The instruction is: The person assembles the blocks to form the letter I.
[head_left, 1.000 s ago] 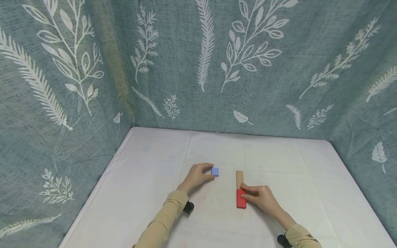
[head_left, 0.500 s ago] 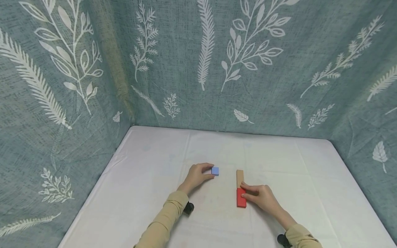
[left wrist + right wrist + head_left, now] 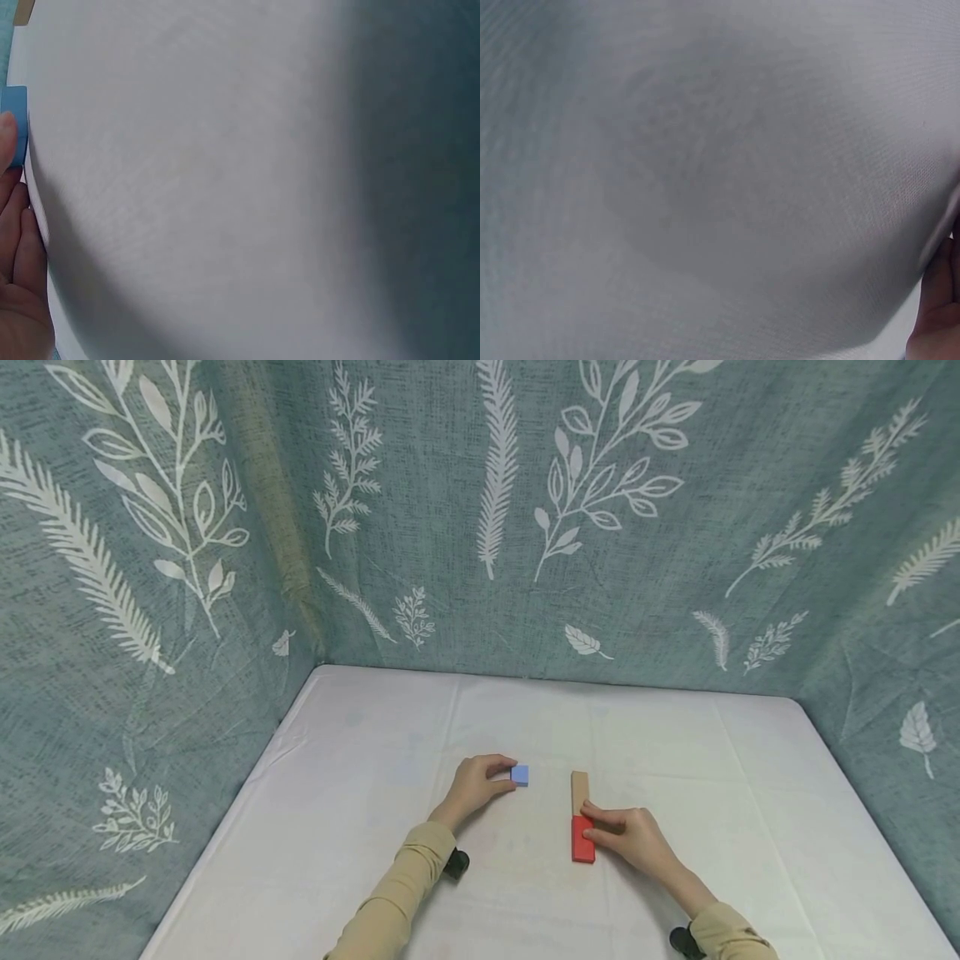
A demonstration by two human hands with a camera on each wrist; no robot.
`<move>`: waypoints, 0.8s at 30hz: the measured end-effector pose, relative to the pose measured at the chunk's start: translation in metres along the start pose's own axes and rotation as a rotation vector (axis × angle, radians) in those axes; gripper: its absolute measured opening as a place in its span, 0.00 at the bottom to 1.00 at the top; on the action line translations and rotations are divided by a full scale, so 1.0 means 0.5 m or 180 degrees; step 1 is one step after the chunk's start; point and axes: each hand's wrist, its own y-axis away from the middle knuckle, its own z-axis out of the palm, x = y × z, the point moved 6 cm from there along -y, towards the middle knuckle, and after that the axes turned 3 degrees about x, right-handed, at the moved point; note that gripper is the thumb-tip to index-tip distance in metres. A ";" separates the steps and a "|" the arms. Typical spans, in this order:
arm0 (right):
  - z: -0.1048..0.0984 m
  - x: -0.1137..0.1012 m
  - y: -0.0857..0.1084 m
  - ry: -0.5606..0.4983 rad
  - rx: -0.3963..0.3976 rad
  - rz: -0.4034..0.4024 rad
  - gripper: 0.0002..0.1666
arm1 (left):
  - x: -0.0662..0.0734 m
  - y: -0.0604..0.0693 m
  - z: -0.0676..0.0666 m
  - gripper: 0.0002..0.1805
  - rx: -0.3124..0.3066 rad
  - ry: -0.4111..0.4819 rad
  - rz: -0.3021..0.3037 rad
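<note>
In the head view, my left hand (image 3: 477,787) pinches a small blue cube (image 3: 520,776) between thumb and fingers, over the white tabletop. The left wrist view catches the blue cube (image 3: 16,124) at its left edge, with the thumb against it. To the right, my right hand (image 3: 633,837) has its thumb and index finger on a red rectangular block (image 3: 582,847). The index fingertip lies at that block's far end, where it meets a plain wooden block (image 3: 580,792). These two blocks form a straight line pointing away from me. The right wrist view shows only part of the right hand (image 3: 939,311).
A white cloth (image 3: 420,718) covers the table. Green-blue curtains (image 3: 450,527) with white leaf prints stand behind it and at both sides. A dark wrist camera (image 3: 456,863) sits under the left sleeve, another dark wrist camera (image 3: 686,942) by the right cuff.
</note>
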 end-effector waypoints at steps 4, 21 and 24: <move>0.000 0.000 0.000 0.0024 -0.0004 0.0003 0.25 | -0.002 -0.001 0.000 0.18 0.0021 0.0063 -0.0047; 0.000 -0.003 0.000 0.0025 -0.0003 0.0000 0.25 | -0.006 -0.001 0.001 0.17 0.0111 0.0145 -0.0063; -0.001 -0.003 0.000 0.0018 -0.0003 0.0005 0.25 | -0.006 -0.002 0.001 0.17 0.0125 0.0114 -0.0052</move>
